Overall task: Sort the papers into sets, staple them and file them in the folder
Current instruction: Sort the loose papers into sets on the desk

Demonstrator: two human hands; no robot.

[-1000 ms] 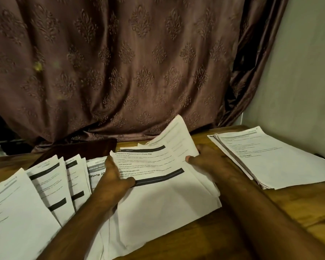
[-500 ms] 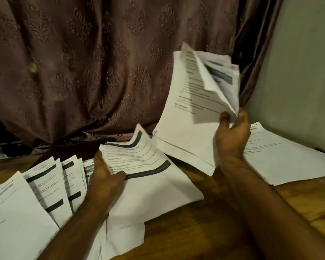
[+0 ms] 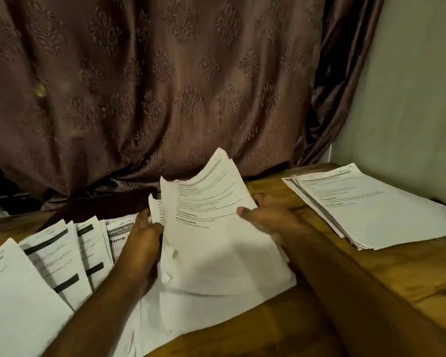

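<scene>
Gripped on both sides, a sheaf of printed pages (image 3: 216,228) tilts up off a wooden table (image 3: 371,274), the right hand (image 3: 265,217) holding its right edge with the thumb laid across the top sheet and the left hand (image 3: 144,235) curled against its left edge, where a few pages stick out unevenly. Sorting appears to be the step in hand: neither a stapler nor a folder can be made out, so stapling and filing look some way off. To the left, pages with black bars (image 3: 62,253) lie fanned and overlapping toward the table's near edge, touching the loose sheets (image 3: 191,313) that spread flat beneath the lifted sheaf. On the right a squared stack (image 3: 371,210) sits well apart from the hands, close to a pale wall (image 3: 410,99). The next move likely calls for squaring the sheaf's ragged left edge and choosing which pile it belongs to. Open wood shows between the right forearm and the squared stack, and along the near right of the table, offering room to set pages down. A patterned brown curtain (image 3: 165,86) hangs close behind the table, so room at the back looks tight, and the fanned pages leave little bare surface on the left.
</scene>
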